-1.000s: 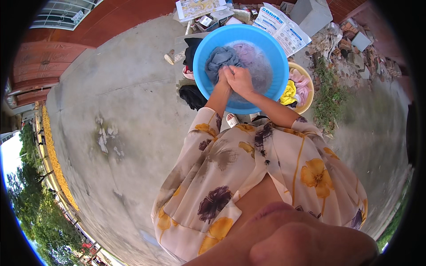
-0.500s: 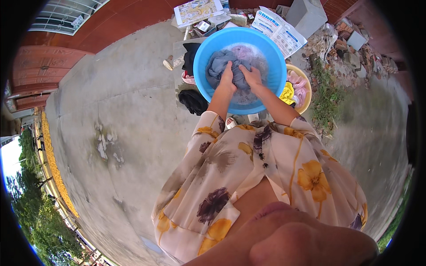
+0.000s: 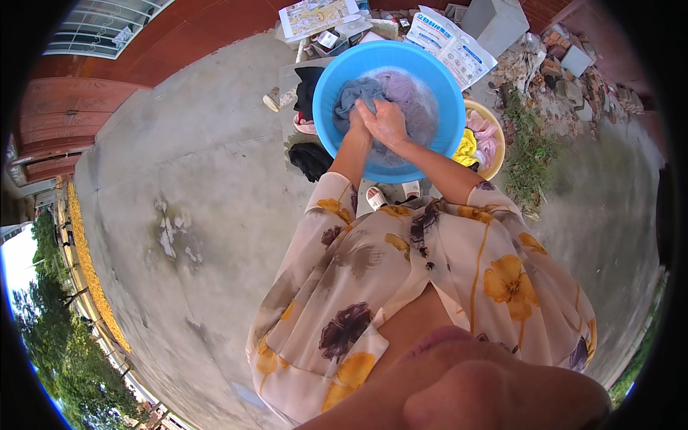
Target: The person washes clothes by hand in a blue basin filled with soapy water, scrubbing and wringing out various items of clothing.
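A large light-blue basin (image 3: 448, 107) of sudsy water stands in front of me. In its left half a grey-blue wet cloth garment (image 3: 356, 93) is bunched up. My left hand (image 3: 359, 123) is closed on the lower end of this garment, partly hidden by the other hand. Pressed against it, my right hand (image 3: 387, 122) is wrapped over the same bunched fabric. Just beyond my fingers a pale lavender garment (image 3: 396, 84) lies in the foam, touched by neither hand.
Right of the basin sits a yellow tub (image 3: 499, 147) with pink and yellow clothes. Black garments (image 3: 311, 162) lie at the left on the concrete. Behind are a white-and-blue printed bag (image 3: 459, 54), a grey block (image 3: 494, 29) and rubble (image 3: 566, 79).
My right hand has moved left, over to my left hand. The grey-blue garment is now gathered into a tighter bunch at the left, leaving more of the lavender one visible.
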A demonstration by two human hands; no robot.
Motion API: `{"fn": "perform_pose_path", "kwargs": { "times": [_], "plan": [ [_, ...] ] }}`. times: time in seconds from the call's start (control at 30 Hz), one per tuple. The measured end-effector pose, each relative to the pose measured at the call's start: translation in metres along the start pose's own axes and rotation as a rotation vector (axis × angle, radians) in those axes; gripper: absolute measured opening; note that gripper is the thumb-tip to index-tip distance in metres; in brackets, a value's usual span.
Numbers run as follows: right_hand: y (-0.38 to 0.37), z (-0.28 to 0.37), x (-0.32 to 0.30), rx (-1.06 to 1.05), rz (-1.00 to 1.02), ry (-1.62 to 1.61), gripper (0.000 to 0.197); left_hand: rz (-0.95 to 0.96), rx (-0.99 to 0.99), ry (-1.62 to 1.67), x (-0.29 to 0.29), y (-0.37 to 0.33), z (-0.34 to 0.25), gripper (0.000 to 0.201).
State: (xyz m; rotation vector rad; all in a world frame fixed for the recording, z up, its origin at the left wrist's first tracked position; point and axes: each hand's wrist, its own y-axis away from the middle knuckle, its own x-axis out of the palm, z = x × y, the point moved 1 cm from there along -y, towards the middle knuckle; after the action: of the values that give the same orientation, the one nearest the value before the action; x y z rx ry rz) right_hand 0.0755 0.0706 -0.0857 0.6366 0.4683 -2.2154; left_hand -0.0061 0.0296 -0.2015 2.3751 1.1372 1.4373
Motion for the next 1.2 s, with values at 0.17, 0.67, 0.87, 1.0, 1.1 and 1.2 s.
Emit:
{"fn": "perform_pose_path", "kwargs": {
  "times": [0.17, 0.67, 0.87, 1.0, 1.1, 1.2],
  "plan": [
    [-0.041, -0.067, -0.035, 0.276, -0.049, 0.118, 0.049, -0.312, -0.085, -0.039, 0.057, 0.008, 0.038, 0.039],
    [-0.016, -0.108, -0.047, 0.518, -0.179, 0.007, 0.063, -0.478, -0.472, -0.234, 0.071, 0.073, -0.007, 0.069],
    [-0.001, -0.055, -0.023, 0.237, -0.099, -0.291, 0.05, -0.202, -0.225, -0.006, 0.05, 0.018, 0.017, 0.063],
    [0.019, 0.016, -0.02, -0.016, -0.016, 0.038, 0.043, 0.235, 0.148, -0.017, -0.026, -0.001, 0.023, 0.039],
    [-0.018, -0.057, -0.033, 0.334, -0.097, 0.045, 0.045, -0.14, 0.018, -0.244, 0.032, -0.001, 0.041, 0.038],
    [-0.027, -0.074, -0.034, 0.309, -0.073, 0.057, 0.052, -0.25, -0.034, -0.059, 0.048, 0.004, 0.039, 0.039]
  ]
}}
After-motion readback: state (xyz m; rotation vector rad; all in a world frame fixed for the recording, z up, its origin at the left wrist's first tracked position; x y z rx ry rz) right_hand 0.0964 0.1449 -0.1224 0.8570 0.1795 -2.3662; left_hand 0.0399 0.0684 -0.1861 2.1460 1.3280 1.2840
